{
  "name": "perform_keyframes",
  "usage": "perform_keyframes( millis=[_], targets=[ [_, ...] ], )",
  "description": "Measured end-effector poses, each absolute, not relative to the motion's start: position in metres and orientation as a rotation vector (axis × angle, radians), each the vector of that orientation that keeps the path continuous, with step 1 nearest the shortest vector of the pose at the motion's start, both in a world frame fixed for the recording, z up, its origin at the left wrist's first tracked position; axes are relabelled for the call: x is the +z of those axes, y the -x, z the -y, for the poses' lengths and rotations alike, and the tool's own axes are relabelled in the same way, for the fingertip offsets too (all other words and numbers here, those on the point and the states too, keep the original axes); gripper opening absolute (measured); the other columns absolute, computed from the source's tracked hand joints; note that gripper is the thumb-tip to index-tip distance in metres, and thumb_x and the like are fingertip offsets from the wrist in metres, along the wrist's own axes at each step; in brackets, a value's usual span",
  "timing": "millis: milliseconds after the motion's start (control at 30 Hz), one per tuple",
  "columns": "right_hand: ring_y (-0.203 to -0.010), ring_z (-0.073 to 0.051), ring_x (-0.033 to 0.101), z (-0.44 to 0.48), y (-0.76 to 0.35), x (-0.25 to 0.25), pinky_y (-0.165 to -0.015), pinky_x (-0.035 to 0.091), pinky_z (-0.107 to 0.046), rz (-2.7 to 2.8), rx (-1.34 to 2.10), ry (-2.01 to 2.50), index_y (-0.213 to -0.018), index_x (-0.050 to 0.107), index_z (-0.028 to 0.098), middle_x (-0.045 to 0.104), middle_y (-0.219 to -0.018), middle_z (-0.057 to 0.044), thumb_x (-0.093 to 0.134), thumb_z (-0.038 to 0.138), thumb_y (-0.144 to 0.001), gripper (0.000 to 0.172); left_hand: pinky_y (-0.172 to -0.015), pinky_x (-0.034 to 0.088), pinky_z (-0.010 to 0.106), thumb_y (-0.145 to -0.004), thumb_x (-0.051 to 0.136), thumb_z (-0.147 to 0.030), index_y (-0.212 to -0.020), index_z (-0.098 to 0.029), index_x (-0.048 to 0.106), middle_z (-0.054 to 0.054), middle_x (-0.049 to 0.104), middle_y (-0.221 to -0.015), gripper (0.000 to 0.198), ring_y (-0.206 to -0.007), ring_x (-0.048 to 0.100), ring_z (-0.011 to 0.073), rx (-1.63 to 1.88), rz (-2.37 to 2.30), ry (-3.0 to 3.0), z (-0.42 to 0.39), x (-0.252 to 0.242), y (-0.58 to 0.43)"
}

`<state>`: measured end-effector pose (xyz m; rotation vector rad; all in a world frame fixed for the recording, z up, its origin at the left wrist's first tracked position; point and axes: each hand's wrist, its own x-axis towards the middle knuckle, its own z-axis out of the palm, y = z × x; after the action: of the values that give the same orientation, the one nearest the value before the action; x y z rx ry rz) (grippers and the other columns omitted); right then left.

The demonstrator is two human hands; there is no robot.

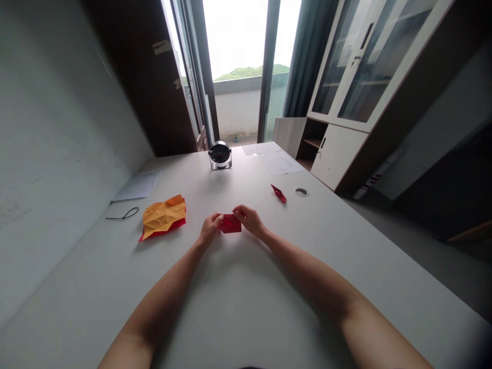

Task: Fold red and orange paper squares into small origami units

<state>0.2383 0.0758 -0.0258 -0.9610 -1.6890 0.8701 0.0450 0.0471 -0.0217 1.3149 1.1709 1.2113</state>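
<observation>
Step in hand, by judgement: creasing the red folded paper (230, 224). Located mid-counter, between both hands, low over or resting on the counter (238, 307); impossible to tell whether touching the surface.

For a clean crease:
1. Align edges and corners before pressing; check the match from above.
2. Press from the centre of the fold outward with one fingertip, using the counter as backing.
3. Pin the opposite edge with the other grip to prevent slip.
4. Avoid dragging across existing folds; otherwise, risk of a skewed or doubled crease.

Pose:
- Left hand (209, 229): placed at the left edge of the paper, with grip closed on that edge, thumb side toward the paper; reached in from lower left.
- Right hand (249, 219): placed at the upper right corner, with grip closed on the paper, fingers curled over it; reached in from lower right.
- Both wrists low, near the counter.

Nearby, untouched: orange creased sheet (164, 215) to the left and small red folded piece (279, 193) to the right, each well apart from the hands.
</observation>
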Motion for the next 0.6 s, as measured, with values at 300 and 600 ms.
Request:
perform_keyframes(
  millis=[300,600],
  targets=[
    [-0.066,-0.016,0.055,-0.085,-0.242,-0.029,-0.061,0.045,-0.027,1.462,0.924,0.985,-0.092,0.065,0.018,0.062,-0.073,-0.001,0.058,0.041,-0.083,0.025,-0.07,0.051,0.029,-0.077,0.057,-0.027,-0.105,-0.019,0.054,0.003,0.066,-0.091,0.029,-0.071,0.065,0.0146,1.279,-0.992,-1.23,-0.044,-0.016,-0.044],
    [-0.062,-0.014,0.056,-0.087,-0.242,-0.031,-0.057,0.045,-0.025,1.323,1.088,0.979,-0.092,0.066,0.017,0.065,-0.072,-0.001,0.063,0.042,-0.08,0.028,-0.061,0.047,0.023,-0.085,0.065,-0.035,-0.1,-0.022,0.049,-0.001,0.06,-0.088,0.025,-0.064,0.064,0.0113,1.318,-1.127,-1.573,-0.036,-0.019,-0.053]
  ],
)
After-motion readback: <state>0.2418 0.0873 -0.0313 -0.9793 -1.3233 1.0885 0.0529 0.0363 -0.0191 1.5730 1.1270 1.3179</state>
